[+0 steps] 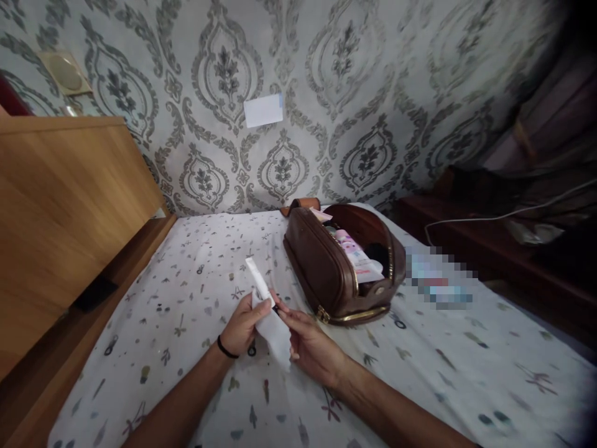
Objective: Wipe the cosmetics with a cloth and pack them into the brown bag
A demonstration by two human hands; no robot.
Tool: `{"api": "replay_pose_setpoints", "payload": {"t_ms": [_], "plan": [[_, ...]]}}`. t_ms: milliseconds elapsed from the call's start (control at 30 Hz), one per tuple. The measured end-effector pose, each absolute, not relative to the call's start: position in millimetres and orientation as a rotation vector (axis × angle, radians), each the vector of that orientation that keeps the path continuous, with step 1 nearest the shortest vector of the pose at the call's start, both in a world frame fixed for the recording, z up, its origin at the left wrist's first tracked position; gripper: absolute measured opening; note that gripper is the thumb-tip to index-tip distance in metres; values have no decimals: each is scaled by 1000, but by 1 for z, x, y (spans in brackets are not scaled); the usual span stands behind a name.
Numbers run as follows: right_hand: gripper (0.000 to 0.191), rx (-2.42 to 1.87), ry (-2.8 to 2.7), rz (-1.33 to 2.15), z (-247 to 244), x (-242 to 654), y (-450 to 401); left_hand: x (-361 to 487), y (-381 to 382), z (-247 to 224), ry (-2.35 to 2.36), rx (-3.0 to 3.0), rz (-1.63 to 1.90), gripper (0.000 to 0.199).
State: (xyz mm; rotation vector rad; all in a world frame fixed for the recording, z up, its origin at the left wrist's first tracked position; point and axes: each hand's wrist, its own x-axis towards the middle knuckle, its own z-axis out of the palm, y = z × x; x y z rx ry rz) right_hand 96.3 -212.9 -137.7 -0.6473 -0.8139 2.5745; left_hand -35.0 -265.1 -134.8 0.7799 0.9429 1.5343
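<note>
Near the middle of the bedsheet, my left hand (pixel 242 326) is closed round a slim white tube (pixel 257 278), its thumb pressed on the lower end. The tube points up and away to the left. A piece of white tissue (pixel 275 336) hangs below the tube between my hands. My right hand (pixel 317 351) is closed at the tissue's right edge, thumb and fingertips close to the tube's lower end. Part of its fingers is hidden behind the tissue. Just beyond my right hand stands an unzipped brown toiletry bag (pixel 314 264), holding a pink-and-white tube (pixel 347 242) and other items.
A patterned white sheet (pixel 196 386) lies under everything. To the right of the bag is a blurred-out item (pixel 438 280). A wooden cabinet (pixel 69 211) borders the left side, and a papered wall (pixel 280 56) rises behind. A white cable (pixel 504 218) runs at the right.
</note>
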Motion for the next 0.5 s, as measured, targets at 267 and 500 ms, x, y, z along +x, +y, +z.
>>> {"api": "replay_pose_setpoints", "payload": {"t_ms": [267, 500], "plan": [[47, -534, -905, 2622, -140, 97, -220, -55, -267, -131, 996, 515, 1731, 40], [56, -516, -1081, 2573, -151, 93, -218, -73, -266, -140, 1456, 610, 1666, 54]]}}
